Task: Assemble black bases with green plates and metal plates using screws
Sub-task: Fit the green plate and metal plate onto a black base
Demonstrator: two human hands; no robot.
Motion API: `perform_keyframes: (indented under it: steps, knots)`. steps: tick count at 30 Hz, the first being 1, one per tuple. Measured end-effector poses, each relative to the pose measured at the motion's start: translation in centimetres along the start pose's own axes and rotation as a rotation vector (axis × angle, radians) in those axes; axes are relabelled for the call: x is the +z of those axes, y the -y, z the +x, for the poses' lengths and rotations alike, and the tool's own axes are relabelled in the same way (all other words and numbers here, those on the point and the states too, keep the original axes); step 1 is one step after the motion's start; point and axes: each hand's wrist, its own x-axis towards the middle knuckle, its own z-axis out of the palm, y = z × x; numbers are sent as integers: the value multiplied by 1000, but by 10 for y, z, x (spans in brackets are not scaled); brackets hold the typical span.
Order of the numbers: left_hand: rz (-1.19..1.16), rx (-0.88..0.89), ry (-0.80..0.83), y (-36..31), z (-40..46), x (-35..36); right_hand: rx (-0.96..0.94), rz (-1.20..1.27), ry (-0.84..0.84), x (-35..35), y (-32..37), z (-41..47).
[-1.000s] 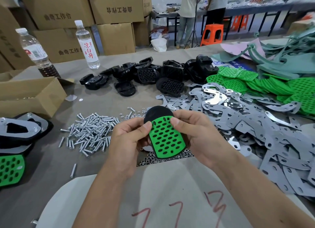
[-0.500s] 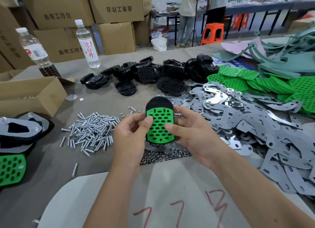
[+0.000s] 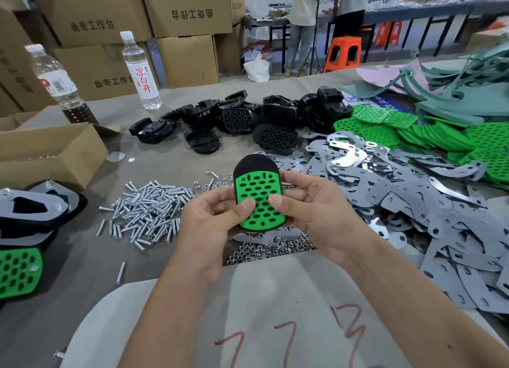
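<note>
The green plate (image 3: 258,199) now sits upright on its black base (image 3: 254,162). Both thumbs press it, left hand (image 3: 205,227) and right hand (image 3: 316,216) fingers curled behind. Two bottles (image 3: 141,73) upper left; one reads "凉白开".

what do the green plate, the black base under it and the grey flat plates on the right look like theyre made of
Green plate: likely moulded plastic or rubber, matte and evenly bright, with neat oval holes.
Black base: probably plastic, dull black with a smooth rounded end.
Metal plates: sheet metal; thin, flat and grey, most look dull, perhaps film-covered, while a few bare ones shine like mirrors.

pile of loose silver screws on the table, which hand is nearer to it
Left. The left hand sits just beside the pile of loose silver screws; the right hand is farther off, beyond the green perforated plate.
</note>
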Motion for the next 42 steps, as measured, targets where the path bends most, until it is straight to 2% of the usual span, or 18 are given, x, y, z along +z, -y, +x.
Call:
perform_keyframes:
  steps: [3,4,6,7,8,10,12,17,23,25,27,31,34,37,40,42]
  knots:
    - [-79,-10,-28,-3,0,2,-62,-55,-92,7,-2,1]
    - [-98,-13,-62,-4,1,3,-127,-191,-171,7,-3,2]
    - [-103,-11,-148,-7,3,2,-246,-696,-325,2,-5,1]
    - [-113,-4,-192,-7,4,0,-246,-997,-311,-1,-5,1]
    - [-138,3,-230,-8,4,-2,-194,-1251,-224,-2,-4,0]
    - [-214,11,-274,-10,4,-5,-52,-1482,-59,-1,-5,0]
    - [-289,6,-278,-13,3,-5,-34,-1453,-46,1,-8,1]
    - [-381,-17,-221,-14,1,-3,-163,-1328,-161,4,-7,0]
    - [-336,-55,-247,-12,1,-1,-342,-1010,-426,1,-4,3]
    - [-315,-55,-265,-12,1,-1,-349,-978,-440,-3,-3,3]
    - [-305,-59,-278,-11,0,0,-302,-1041,-390,-6,-1,2]
    - [-285,-68,-282,-9,0,2,-30,-1518,-294,-9,2,0]
    - [-262,-68,-282,-8,-1,3,109,-1590,-265,-7,2,1]
    - [-225,-66,-254,-7,-2,4,36,-1513,-287,-7,3,3]
    - [-203,-70,-227,-7,-1,6,-148,-1357,-381,-11,3,1]
    - [-197,-75,-220,-7,-1,6,-207,-1265,-449,-15,3,0]
